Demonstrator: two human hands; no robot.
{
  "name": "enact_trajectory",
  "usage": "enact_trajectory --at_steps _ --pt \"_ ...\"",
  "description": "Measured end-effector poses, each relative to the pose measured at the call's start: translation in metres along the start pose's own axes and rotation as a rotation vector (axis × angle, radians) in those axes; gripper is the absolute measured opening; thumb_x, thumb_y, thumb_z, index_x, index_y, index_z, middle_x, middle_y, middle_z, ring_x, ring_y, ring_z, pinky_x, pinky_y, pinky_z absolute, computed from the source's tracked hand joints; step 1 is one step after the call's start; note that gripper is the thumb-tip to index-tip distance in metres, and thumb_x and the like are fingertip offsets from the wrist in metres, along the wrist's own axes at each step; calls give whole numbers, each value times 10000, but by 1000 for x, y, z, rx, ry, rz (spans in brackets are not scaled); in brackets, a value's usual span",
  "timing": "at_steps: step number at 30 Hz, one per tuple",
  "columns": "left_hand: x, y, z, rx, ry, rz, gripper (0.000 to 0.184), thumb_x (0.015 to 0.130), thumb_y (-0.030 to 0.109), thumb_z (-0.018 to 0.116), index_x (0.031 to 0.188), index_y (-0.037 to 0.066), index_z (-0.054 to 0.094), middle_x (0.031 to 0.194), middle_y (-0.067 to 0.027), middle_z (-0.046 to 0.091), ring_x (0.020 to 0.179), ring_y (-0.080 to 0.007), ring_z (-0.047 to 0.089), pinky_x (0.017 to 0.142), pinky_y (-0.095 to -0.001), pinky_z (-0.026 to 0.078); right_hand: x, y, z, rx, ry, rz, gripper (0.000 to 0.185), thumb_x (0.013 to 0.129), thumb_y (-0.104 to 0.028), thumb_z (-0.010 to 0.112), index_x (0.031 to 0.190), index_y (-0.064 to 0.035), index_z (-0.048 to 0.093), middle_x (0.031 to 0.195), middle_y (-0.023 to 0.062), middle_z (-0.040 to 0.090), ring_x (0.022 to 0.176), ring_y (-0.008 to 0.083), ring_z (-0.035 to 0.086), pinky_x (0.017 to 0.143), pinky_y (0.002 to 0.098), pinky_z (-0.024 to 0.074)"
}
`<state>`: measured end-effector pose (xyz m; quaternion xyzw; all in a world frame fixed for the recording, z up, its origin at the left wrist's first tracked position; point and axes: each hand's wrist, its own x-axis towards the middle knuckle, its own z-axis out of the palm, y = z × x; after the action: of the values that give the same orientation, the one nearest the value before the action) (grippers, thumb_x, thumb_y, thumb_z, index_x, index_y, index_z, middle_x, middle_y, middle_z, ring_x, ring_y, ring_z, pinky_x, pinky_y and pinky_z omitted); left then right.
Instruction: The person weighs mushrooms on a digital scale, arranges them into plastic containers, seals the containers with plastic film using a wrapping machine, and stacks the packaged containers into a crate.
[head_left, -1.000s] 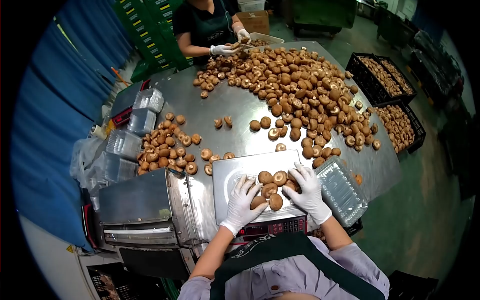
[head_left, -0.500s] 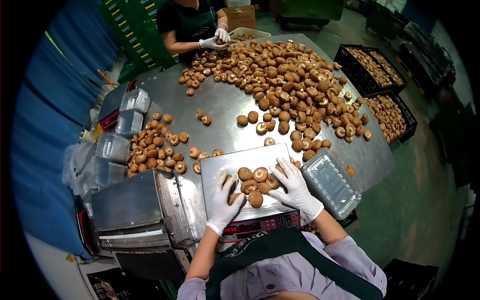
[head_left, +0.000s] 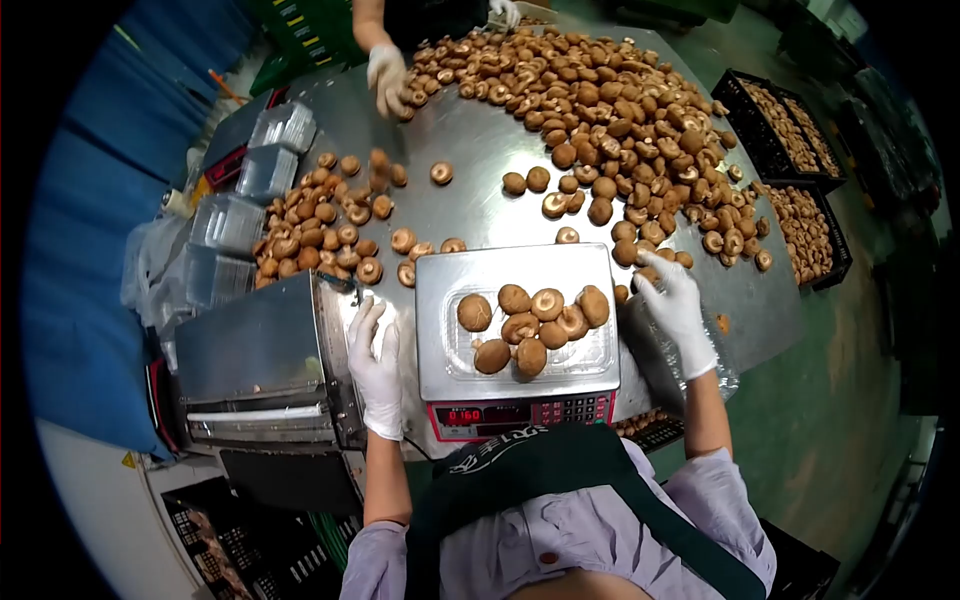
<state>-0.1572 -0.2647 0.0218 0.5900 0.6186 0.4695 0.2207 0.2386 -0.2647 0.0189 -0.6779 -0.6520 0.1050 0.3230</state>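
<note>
Several brown mushrooms [head_left: 531, 355] lie in a clear plastic tray [head_left: 462, 365] on the metal pan of a digital scale [head_left: 432, 290], whose red display appears to read 0160. My gloved left hand [head_left: 376, 370] is just left of the scale, fingers apart and holding nothing, beside a metal-topped machine [head_left: 250, 335]. To the right of the scale, my gloved right hand [head_left: 674, 312] reaches forward with thumb and fingers spread by a mushroom [head_left: 648, 274] at the pile's near edge; contact is unclear. Under that hand lies another clear plastic container [head_left: 722, 384], partly hidden.
A large mushroom heap [head_left: 600, 110] covers the table's far side. A smaller mushroom pile [head_left: 310, 230] sits at left beside stacked clear containers [head_left: 222, 225]. A co-worker's gloved hand [head_left: 387, 80] is over the table; blurred mushrooms are below it. Black crates [head_left: 815, 235] of mushrooms stand right.
Both my hands have left the mushrooms on the scale, the left moving left and the right moving to the right. The display changed. The co-worker's hand has come forward over the table.
</note>
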Motion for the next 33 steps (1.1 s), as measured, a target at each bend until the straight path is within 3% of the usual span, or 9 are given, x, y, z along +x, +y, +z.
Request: enact_trajectory --at_steps 6,9,17,20,23,25,27,29,33 --pt "4 2 0 -52 -43 -26 278 851 95 585 1113 5 612 1229 -162 553 1164 -273 512 974 -345 418 55 41 33 -412 -386 -44 405 739 -216 680 1125 -110 613 1008 111 648 927 319 593 782 405 494" --pt "6 3 0 -31 -57 -23 272 852 97 584 1108 8 616 1231 -162 552 1167 -270 514 975 -351 418 70 40 48 -553 -505 -95 309 706 -180 676 996 -85 626 976 128 644 908 315 603 749 410 508" --pt "6 4 -1 -44 -90 -57 267 845 111 602 1085 -5 627 1195 -173 583 1124 -286 551 973 -349 414 89 74 74 -550 -483 -210 203 685 -54 653 887 -48 643 881 169 637 828 335 621 709 421 510" --pt "4 12 -1 -27 -97 -64 261 846 108 597 1080 -5 629 1185 -175 590 1123 -281 553 974 -344 409 86 42 38 -227 -314 -85 286 683 -138 713 952 -60 653 889 181 650 841 318 632 730 385 507" --pt "4 16 -1 8 -105 -22 251 848 106 593 1071 -2 634 1176 -171 595 1119 -277 555 977 -341 405 65 -13 -8 276 -241 307 329 730 -125 723 1040 -41 652 954 106 682 892 168 651 786 278 510" --pt "3 15 1 -60 -117 -61 242 853 101 587 1065 -5 636 1175 -170 595 1122 -277 552 976 -342 405 39 -28 -27 750 -203 251 341 744 -94 717 1064 -9 636 1002 59 663 921 139 622 808 263 506" --pt "4 20 4 10 -131 -24 236 854 95 587 1060 -9 635 1178 -167 593 1121 -277 551 976 -341 405 11 -19 -32 1217 -299 206 481 770 -218 726 1160 12 565 1083 82 627 955 151 612 837 269 498" --pt "4 25 9 -14 -143 -54 236 848 84 587 1058 -12 633 1179 -159 593 1120 -267 547 987 -337 395 -17 -39 -32 1556 -275 441 599 771 -290 734 1218 33 501 1075 90 593 946 183 605 805 280 503" --pt "5 19 17 -95 -200 -19 252 844 64 577 1080 -13 621 1180 -161 584 1152 -273 524 1002 -351 385 -53 -28 -1 2137 -429 622 448 882 -99 576 1279 37 420 1114 160 544 928 195 599 691 239 553"
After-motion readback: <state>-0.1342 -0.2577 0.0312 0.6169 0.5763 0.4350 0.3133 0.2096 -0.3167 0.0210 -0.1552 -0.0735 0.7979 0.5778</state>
